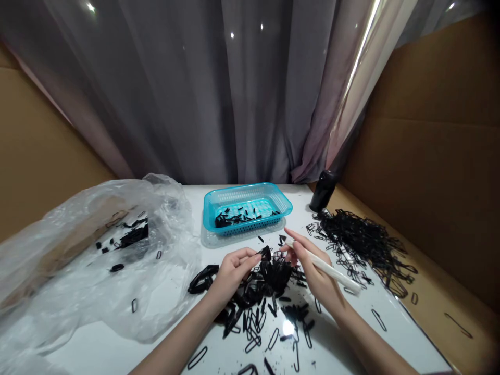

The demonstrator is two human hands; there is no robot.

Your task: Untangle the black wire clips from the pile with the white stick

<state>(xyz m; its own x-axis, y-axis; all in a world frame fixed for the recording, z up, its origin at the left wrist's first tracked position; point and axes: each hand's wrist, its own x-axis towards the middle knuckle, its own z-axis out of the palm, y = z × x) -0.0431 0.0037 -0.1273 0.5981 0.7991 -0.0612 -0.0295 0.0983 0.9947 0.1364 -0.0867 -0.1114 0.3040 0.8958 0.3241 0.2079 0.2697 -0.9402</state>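
Between the thumb and fingers of my left hand [235,268] is a small black piece [265,253], pinched above the pile. My right hand [314,263] grips a slim white pen-shaped tool [336,272], its front end pointing toward the left hand; its tip is too small to make out. Beneath both hands lies a pile of black pieces [275,276], with thin oblong black loops [252,325] and short black scraps scattered toward me. A bundle of black strips [203,278] rests just left of my left hand.
A blue plastic basket [287,204] behind the hands holds small black pieces. At right are a heap of black loops [363,239] and a black cylindrical container [323,191]. Crumpled clear plastic [89,284] spreads over the left side. Cardboard walls [437,130] and a grey curtain [195,94] surround the white table.
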